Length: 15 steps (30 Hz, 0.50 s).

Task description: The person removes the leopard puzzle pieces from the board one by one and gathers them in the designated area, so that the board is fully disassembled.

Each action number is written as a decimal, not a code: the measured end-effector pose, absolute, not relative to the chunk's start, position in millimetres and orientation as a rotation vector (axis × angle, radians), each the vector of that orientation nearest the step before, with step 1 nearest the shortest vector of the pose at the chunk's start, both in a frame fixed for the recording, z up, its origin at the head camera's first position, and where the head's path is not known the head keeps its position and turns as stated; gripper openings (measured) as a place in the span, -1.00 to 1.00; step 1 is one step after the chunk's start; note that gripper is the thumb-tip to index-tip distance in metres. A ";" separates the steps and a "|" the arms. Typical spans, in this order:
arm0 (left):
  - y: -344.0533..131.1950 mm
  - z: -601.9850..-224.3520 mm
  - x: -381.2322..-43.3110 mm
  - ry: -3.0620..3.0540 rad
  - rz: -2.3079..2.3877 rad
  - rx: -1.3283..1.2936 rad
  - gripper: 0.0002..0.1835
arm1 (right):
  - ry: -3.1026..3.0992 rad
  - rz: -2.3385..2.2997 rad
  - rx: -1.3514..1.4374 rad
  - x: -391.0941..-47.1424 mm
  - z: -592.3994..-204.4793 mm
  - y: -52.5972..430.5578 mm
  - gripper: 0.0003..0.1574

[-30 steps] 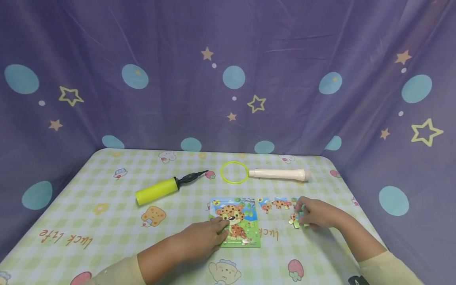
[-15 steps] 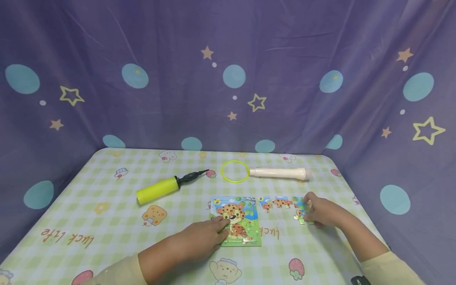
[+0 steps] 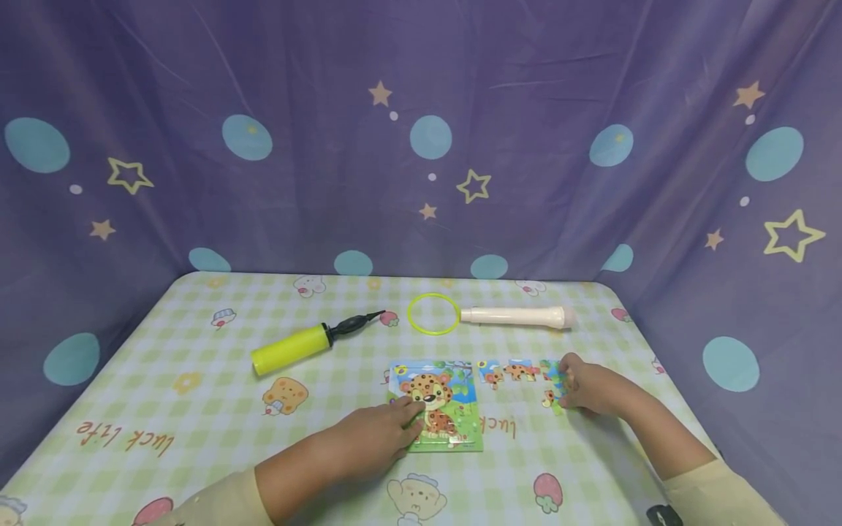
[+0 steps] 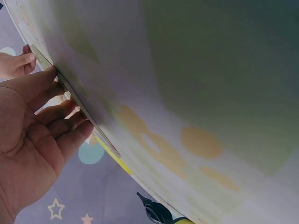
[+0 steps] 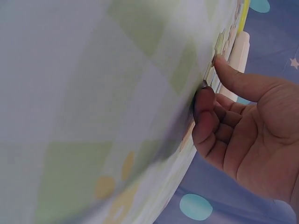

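Two hands: both low in the head view, on the table.
Puzzle board: square cardboard leopard jigsaw board (image 3: 439, 407), lower centre; left hand (image 3: 375, 438) lies flat on its near-left corner, fingers nearly straight, apparently steadying it.
Loose piece: small colourful jigsaw piece (image 3: 551, 395), right of the board; right hand (image 3: 592, 389) pinches it with curled fingers against the green checked tablecloth (image 3: 197, 409).
Joined pieces: short row (image 3: 509, 372) between board and right hand.
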<state>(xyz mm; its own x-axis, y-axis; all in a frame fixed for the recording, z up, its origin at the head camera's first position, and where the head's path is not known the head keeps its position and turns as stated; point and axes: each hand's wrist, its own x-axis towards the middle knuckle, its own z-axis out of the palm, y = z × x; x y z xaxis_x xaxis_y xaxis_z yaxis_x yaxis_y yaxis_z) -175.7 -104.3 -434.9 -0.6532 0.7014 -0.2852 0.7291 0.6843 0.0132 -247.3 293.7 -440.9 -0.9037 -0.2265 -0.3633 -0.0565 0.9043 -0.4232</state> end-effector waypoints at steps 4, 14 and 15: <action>-104.1 -434.5 -175.4 2.631 -0.145 1.136 -0.46 | 2.646 -0.587 -0.201 -246.5 -439.7 293.5 -0.18; -104.7 -434.0 -174.5 2.627 -0.123 1.142 -0.46 | 2.760 -0.684 -0.405 -242.5 -426.4 262.6 -0.35; -104.8 -433.6 -174.2 2.626 -0.116 1.135 -0.46 | 2.757 -0.737 -0.425 -241.7 -424.8 253.8 -0.33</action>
